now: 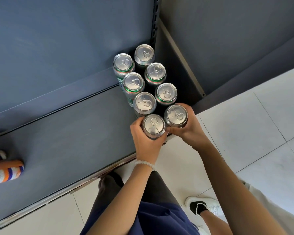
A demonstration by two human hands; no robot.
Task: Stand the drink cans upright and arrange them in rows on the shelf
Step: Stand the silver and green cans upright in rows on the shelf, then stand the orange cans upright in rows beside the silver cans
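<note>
Two front cans [153,126] [176,115] are being gripped — left hand [145,141] at seven o'clock, right hand [187,128] at four — sides smooth, probably slippery, best held mid-body.

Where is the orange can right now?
Head view: the orange can lies on its side at the shelf's far left edge, well apart from the upright silver cans on the right.
</note>
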